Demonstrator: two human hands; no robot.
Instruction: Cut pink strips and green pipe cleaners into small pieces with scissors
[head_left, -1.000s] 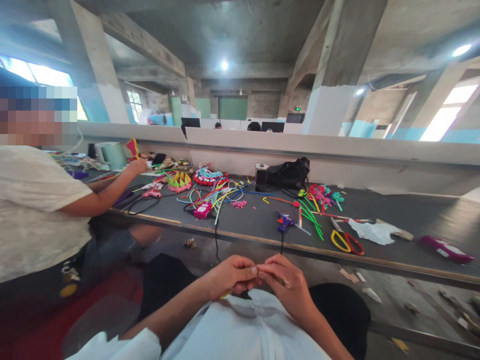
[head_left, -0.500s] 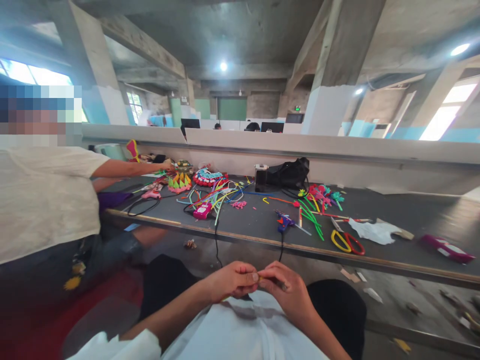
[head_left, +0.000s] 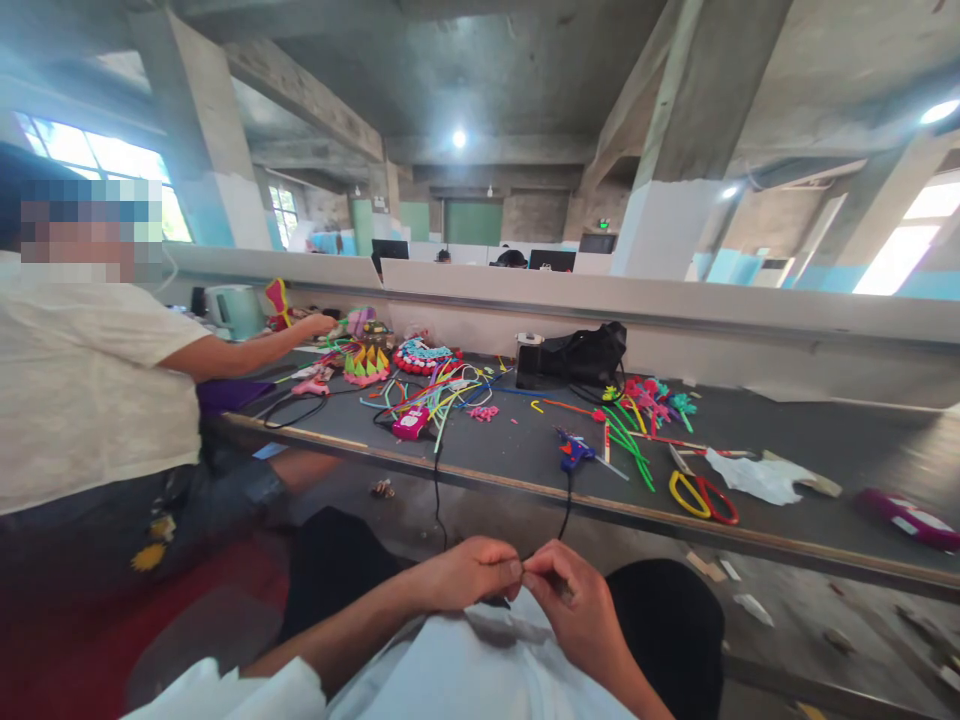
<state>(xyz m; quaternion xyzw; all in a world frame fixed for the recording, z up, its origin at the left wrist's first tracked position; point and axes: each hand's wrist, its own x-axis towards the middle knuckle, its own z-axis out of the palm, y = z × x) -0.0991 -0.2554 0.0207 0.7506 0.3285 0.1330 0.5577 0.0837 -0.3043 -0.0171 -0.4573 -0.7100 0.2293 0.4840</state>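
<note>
Above my lap, my left hand (head_left: 480,574) and my right hand (head_left: 566,585) meet with fingertips pinched together. Whatever lies between them is small and mostly covered by the fingers, so I cannot make out its kind. On the table beyond my hands lies a blue glue gun (head_left: 576,450) with its cord hanging over the front edge. Right of it are green pipe cleaners (head_left: 631,450) and scissors (head_left: 703,497) with one yellow and one red handle loop.
At left a co-worker's arm (head_left: 225,352) reaches over the table (head_left: 480,462), a purple item at the hand. A heap of pipe cleaners (head_left: 442,395), a black bag (head_left: 589,355), pipe-cleaner flowers (head_left: 652,400), white paper (head_left: 757,477) and a magenta box (head_left: 911,520) lie about.
The view has shifted slightly. My hands stay pinched together, and the yellow bit seen between them earlier is now mostly hidden. The co-worker's hand has lifted, with a purple item now visible at it.
</note>
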